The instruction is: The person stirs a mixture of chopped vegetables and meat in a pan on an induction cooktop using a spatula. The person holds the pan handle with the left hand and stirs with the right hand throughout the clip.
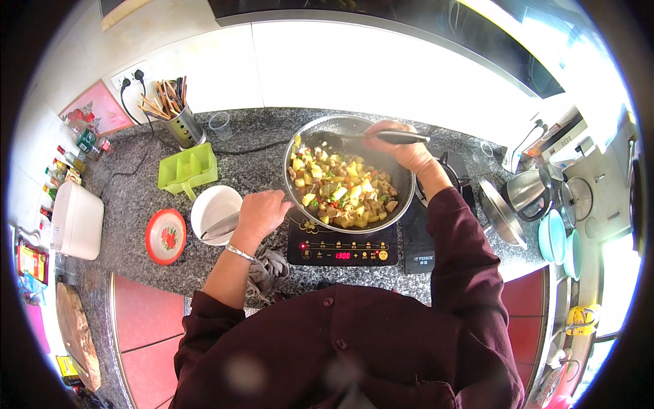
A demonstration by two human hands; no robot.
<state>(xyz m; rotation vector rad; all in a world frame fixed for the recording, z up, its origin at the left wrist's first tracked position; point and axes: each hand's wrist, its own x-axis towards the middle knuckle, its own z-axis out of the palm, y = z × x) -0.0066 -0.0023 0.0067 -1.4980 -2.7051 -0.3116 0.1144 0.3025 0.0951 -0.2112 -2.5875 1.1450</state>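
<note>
A wok (pixel 406 202) full of diced potato and meat pieces (pixel 352 194) sits over a black induction cooker (pixel 342 254) with a lit display. My left hand (pixel 261 212) is closed around the wok's handle (pixel 220 226), which passes above a white bowl (pixel 209 204). With my right hand (pixel 398 144) I grip the handle of a metal ladle or spatula (pixel 327 140); its head lies at the far left inside the wok, beside the food. A gray cloth (pixel 269 270) lies on the counter below my left hand.
Left of the white bowl are a red-rimmed plate (pixel 166 236), a green divided box (pixel 187 169) and a chopstick holder (pixel 184 127). To the right stand a gas stove (pixel 419 240), a tilted metal pan (pixel 502 213), a steel kettle (pixel 528 191) and turquoise bowls (pixel 552 236).
</note>
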